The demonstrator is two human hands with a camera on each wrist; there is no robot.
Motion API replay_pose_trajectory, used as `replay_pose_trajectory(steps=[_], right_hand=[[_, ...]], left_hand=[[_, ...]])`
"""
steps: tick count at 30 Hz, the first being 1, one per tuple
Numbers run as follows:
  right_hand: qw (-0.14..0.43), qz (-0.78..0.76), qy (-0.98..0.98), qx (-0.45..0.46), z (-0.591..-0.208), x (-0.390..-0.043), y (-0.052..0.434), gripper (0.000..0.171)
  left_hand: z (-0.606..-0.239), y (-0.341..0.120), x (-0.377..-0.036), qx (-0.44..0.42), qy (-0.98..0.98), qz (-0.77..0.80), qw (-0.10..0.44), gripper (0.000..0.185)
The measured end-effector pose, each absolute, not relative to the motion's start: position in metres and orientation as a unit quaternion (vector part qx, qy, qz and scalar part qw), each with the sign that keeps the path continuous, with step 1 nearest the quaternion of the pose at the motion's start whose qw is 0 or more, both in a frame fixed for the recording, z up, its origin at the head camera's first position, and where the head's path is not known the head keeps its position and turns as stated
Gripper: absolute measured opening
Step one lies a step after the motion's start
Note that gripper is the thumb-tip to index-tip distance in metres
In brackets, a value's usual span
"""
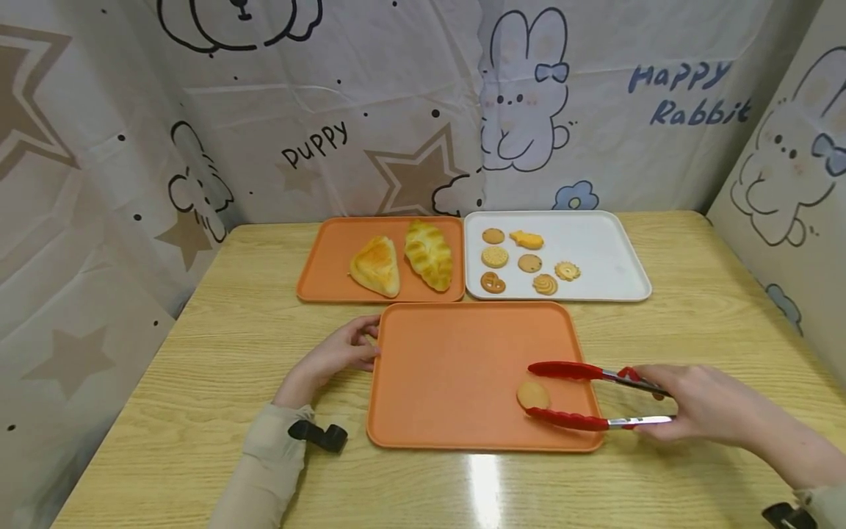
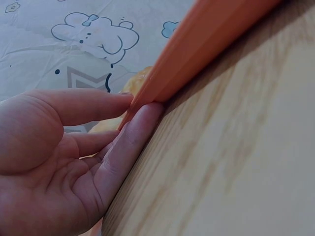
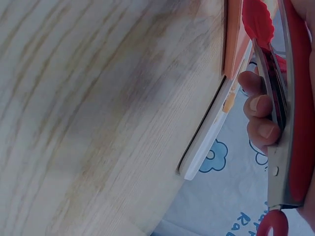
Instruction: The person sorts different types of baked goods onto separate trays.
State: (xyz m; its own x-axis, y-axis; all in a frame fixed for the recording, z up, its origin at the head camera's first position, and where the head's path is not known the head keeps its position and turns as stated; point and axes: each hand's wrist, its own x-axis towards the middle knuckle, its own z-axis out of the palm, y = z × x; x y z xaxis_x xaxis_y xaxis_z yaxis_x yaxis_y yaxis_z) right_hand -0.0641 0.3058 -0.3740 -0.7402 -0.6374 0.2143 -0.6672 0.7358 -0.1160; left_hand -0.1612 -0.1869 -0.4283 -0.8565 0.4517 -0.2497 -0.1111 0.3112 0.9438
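- the right hand (image 1: 700, 411), at the lower right of the head frame, grips the handle end of red tongs (image 1: 595, 397); in the right wrist view the fingers (image 3: 258, 115) curl round the metal arms, so this hand is clamped on the tool.
- the tong tips stand apart, one on each side of a round biscuit (image 1: 532, 394) that lies flat in the lower right part of the near orange tray (image 1: 456, 353). the lower tip looks to touch the biscuit's edge and the upper one sits clear above it, so the biscuit seems to rest on the tray rather than be pinched.
- the left hand (image 1: 340, 351), left of centre in the frame, rests on the wooden bench (image 1: 218, 353) with relaxed, nearly straight fingers (image 2: 133, 132) pressed against the tray's left rim, apparently to steady it. it holds nothing.
- the biscuit is well apart from the left hand, across the tray, and just ahead of the right hand at the reach of the tongs.
- behind, touching side by side, a second orange tray (image 1: 330, 257) carries two bread rolls (image 1: 403, 261) and a white tray (image 1: 608, 257) holds seven small biscuits (image 1: 522, 262) grouped on its left half.
- a cartoon-printed cloth (image 1: 396, 110) fills the top of the frame.
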Motion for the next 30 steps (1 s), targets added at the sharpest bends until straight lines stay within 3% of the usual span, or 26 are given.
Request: replay_pose_trajectory(steps=[8, 30], right_hand=[[0.068, 0.099, -0.925, 0.359, -0.374, -0.064, 0.305, 0.054], [0.107, 0.056, -0.941, 0.316, -0.373, -0.095, 0.311, 0.049]], left_hand=[[-0.429, -0.188, -0.162, 0.111, 0.771, 0.578, 0.242, 0.063], [-0.429, -0.187, -0.161, 0.118, 0.767, 0.581, 0.244, 0.063]])
